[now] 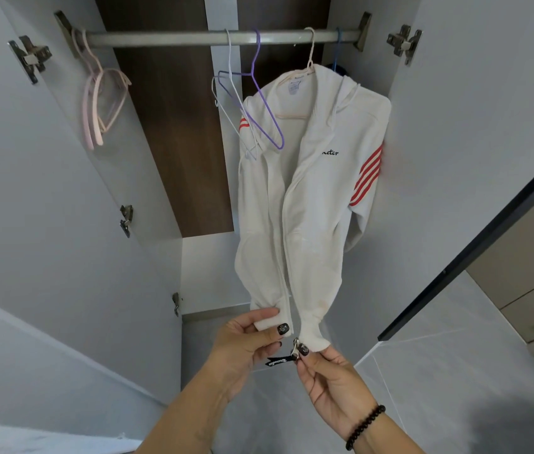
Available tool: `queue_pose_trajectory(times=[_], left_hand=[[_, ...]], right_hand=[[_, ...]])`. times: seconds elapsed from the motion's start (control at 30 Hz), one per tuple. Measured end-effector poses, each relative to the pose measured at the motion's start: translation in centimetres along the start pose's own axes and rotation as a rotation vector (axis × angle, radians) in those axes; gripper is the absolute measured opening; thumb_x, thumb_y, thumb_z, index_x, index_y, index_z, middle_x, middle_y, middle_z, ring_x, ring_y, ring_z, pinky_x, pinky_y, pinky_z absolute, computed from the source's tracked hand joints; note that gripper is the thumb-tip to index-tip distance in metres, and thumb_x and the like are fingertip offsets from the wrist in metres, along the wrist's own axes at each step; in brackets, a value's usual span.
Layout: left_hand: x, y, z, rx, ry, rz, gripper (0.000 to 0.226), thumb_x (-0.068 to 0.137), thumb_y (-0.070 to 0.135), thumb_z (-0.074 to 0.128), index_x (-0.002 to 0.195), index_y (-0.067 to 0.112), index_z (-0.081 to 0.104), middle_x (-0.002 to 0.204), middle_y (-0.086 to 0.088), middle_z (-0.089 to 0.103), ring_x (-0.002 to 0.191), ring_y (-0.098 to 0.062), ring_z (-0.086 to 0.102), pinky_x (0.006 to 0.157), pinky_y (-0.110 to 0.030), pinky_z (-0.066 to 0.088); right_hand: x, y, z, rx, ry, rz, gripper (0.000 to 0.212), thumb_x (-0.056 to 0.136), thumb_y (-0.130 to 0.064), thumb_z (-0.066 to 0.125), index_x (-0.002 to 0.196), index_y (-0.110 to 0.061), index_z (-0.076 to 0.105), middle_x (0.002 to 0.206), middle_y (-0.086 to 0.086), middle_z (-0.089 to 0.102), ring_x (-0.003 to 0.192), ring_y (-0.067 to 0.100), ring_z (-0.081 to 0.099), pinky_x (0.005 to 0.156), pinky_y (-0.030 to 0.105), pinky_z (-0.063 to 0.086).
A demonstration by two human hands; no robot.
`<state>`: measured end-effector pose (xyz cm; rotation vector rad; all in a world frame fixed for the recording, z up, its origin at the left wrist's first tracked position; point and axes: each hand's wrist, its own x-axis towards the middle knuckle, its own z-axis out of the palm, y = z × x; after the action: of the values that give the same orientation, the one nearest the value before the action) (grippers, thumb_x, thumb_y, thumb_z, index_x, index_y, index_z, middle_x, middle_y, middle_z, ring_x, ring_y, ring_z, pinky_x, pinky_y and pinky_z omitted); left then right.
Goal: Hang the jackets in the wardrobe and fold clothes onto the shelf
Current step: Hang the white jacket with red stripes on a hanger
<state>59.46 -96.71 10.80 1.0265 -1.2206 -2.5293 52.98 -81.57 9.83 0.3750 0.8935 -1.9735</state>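
The jacket [304, 191] hangs on a pale hanger [295, 114] from the rail [193, 37], at twelve o'clock from my hands, long axis vertical, hem nearest me. My left hand [246, 342] pinches the left hem corner between thumb and fingers. My right hand [327, 368] pinches the zip slider [295, 347] at the right hem; a black tab [278, 360] dangles from it. Judgement: the two zip ends must meet before closing. Fabric is soft white knit with red sleeve stripes. Spare hangers [252, 103] sit at eleven o'clock.
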Motion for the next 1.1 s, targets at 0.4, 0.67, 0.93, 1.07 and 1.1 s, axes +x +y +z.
queue_pose_trajectory(times=[0.4, 0.67, 0.93, 1.07, 1.1], left_hand=[[-0.7, -0.2, 0.7, 0.092, 0.035, 0.074, 0.032, 0.050, 0.006, 0.086, 0.080, 0.012, 0.080, 0.084, -0.015, 0.075, 0.065, -0.016, 0.069, 0.059, -0.023, 0.057], [-0.8, -0.1, 0.7, 0.121, 0.077, 0.107, 0.024, 0.069, -0.009, 0.080, 0.081, 0.011, 0.078, 0.081, -0.013, 0.075, 0.060, -0.013, 0.067, 0.055, -0.018, 0.052], [-0.9, -0.5, 0.5, 0.206, 0.073, 0.093, 0.027, 0.070, -0.009, 0.079, 0.081, 0.015, 0.079, 0.077, -0.011, 0.074, 0.059, -0.012, 0.064, 0.055, -0.018, 0.051], [-1.1, -0.5, 0.5, 0.234, 0.052, 0.107, 0.026, 0.068, -0.008, 0.081, 0.082, 0.014, 0.079, 0.080, -0.011, 0.075, 0.064, -0.012, 0.069, 0.057, -0.017, 0.052], [-1.1, -0.5, 0.4, 0.249, 0.049, 0.113, 0.026, 0.068, -0.007, 0.081, 0.082, 0.015, 0.079, 0.082, -0.011, 0.076, 0.067, -0.012, 0.070, 0.059, -0.017, 0.052]], right_hand=[[0.1, 0.2, -0.2, 0.014, 0.007, 0.042, 0.022, 0.067, 0.010, 0.063, 0.081, 0.000, 0.077, 0.084, 0.015, 0.073, 0.066, 0.018, 0.071, 0.056, 0.024, 0.057], [0.2, 0.2, -0.4, 0.036, 0.043, 0.042, 0.021, 0.066, 0.010, 0.063, 0.078, 0.001, 0.076, 0.082, 0.014, 0.073, 0.064, 0.017, 0.071, 0.055, 0.023, 0.057], [0.2, 0.1, -0.6, 0.044, 0.059, 0.051, 0.019, 0.066, 0.010, 0.064, 0.079, 0.001, 0.076, 0.083, 0.015, 0.072, 0.066, 0.017, 0.071, 0.055, 0.024, 0.058], [0.2, 0.0, -0.6, 0.034, 0.066, 0.054, 0.020, 0.066, 0.010, 0.065, 0.079, 0.001, 0.076, 0.085, 0.015, 0.073, 0.067, 0.018, 0.071, 0.056, 0.024, 0.058], [0.2, 0.0, -0.6, 0.029, 0.071, 0.056, 0.020, 0.066, 0.010, 0.065, 0.079, 0.001, 0.076, 0.085, 0.015, 0.073, 0.067, 0.017, 0.071, 0.056, 0.024, 0.057]])
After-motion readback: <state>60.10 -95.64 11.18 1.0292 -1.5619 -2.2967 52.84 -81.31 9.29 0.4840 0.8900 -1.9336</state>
